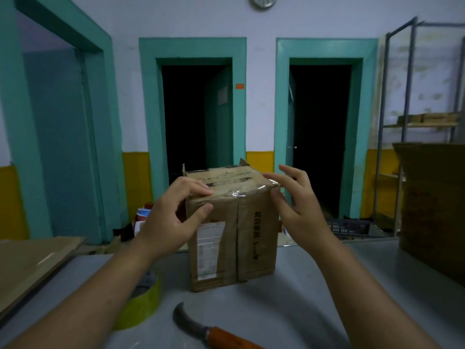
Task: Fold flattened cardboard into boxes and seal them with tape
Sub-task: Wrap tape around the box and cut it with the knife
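Observation:
A worn brown cardboard box (254,238) stands upright on the grey table (314,298), with a white label on its front and clear tape across its top front edge. My left hand (173,220) rests on the box's top left corner, fingers on the top and thumb on the front face. My right hand (294,205) touches the top right corner, fingertips on the shiny tape. A yellow-green roll of tape (141,303) lies on the table, partly hidden under my left forearm.
A curved knife (198,326) with an orange handle lies at the table's near edge. Flat cardboard sheets (32,263) are stacked at the left. A large cardboard stack (435,207) stands at the right, with a metal shelf behind. Two dark doorways face me.

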{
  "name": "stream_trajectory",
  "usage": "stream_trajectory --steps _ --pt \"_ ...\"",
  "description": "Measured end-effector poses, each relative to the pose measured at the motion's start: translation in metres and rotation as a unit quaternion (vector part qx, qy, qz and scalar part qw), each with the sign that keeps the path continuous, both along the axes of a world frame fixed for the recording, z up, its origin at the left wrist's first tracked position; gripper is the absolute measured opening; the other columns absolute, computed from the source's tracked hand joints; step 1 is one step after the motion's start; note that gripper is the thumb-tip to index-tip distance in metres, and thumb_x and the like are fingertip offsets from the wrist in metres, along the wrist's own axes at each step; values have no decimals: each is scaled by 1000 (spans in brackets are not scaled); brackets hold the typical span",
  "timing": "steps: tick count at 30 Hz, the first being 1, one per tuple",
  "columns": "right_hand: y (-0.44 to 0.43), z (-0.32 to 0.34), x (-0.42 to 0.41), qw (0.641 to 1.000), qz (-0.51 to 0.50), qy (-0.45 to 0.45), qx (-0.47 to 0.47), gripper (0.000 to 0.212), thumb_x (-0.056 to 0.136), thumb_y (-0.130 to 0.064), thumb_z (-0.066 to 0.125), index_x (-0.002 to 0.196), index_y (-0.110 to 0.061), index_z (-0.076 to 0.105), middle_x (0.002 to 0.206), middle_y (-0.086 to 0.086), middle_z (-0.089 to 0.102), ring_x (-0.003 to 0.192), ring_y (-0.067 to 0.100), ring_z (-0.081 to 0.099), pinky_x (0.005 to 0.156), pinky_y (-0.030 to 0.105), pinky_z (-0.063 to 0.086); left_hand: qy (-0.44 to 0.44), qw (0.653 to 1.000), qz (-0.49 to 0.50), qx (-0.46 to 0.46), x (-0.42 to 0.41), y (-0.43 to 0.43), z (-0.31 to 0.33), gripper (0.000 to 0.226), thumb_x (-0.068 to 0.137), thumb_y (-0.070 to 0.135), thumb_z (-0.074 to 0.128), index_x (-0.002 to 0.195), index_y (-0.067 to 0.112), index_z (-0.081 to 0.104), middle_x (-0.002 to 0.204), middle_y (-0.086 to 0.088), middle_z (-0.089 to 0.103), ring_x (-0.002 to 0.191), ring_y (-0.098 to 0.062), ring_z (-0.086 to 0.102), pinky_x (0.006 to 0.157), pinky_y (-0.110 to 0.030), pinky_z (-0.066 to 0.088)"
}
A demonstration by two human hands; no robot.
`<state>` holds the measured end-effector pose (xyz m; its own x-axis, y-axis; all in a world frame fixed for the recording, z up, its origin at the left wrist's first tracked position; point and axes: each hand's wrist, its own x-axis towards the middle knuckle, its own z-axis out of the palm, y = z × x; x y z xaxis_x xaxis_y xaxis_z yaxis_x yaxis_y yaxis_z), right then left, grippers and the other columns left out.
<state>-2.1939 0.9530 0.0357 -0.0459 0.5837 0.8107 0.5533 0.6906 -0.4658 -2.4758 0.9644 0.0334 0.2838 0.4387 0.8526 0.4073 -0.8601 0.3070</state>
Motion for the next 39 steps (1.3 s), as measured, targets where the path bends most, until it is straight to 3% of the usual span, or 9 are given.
stream_trajectory --steps 2,6,14,19,26,29,32,35,39 --pt "-2 -1 -4 1000 2 -8 -11 32 105 -26 55 120 -53 63 152 -13 36 141 4 32 105 21 42 -4 1000 -7 0 0 0 0 21 96 31 72 116 23 69 124 6 61 126 -16 59 95 -21 55" --pt "1 -1 -8 997 0 46 -62 28 107 -32 52 120 -52 67 151 -9 41 147 12 32 119 52 37 -18 1000 -3 -10 1 0 0 20 93 22 75 113 21 72 122 5 65 126 -15 60 97 -18 53" --pt "2 -6 -13 991 34 113 -66 47 107 -25 53 147 -48 45 126 -24 46 123 0 48 107 45 50 -43 998 -23 -26 1 2 -2 21 91 25 73 112 26 75 122 7 67 132 -14 59 104 -34 55" --pt "4 -3 -1 989 -75 111 70 37 91 -29 77 124 -37 62 128 -8 51 121 8 51 104 42 51 -40 999 -18 -25 -1 2 -4 22 91 28 72 114 26 74 123 8 66 133 -13 57 106 -44 55" --pt "9 -6 2 995 -97 6 -6 24 101 -46 49 111 -66 58 132 -22 39 136 7 33 111 60 38 -23 999 -7 -23 -1 3 -4 23 92 31 72 116 30 72 125 9 64 134 -13 56 105 -43 55" --pt "8 -8 4 994 -81 75 26 31 101 -40 60 124 -62 56 133 -11 44 129 12 46 106 51 49 -23 999 -3 -22 -2 4 -5 21 95 33 71 116 31 71 125 10 63 134 -12 55 105 -44 55" --pt "2 -4 7 981 -135 122 66 26 93 -39 72 116 -28 65 106 -4 62 95 10 62 81 39 61 -19 1000 2 -4 -1 5 -5 24 96 39 71 117 28 71 124 11 63 134 -12 56 106 -45 54" --pt "-2 0 3 983 -131 125 37 33 91 -43 74 108 -15 68 84 -11 69 78 3 68 67 24 60 -14 1000 6 11 1 3 -5 30 94 44 66 117 26 70 124 10 63 133 -11 56 107 -37 53" --pt "-5 4 -7 980 -107 166 14 42 94 -42 71 123 -12 64 79 -12 68 77 -8 67 60 11 53 6 999 20 50 4 -2 -7 30 95 42 65 118 23 69 124 7 63 133 -11 56 107 -20 48"
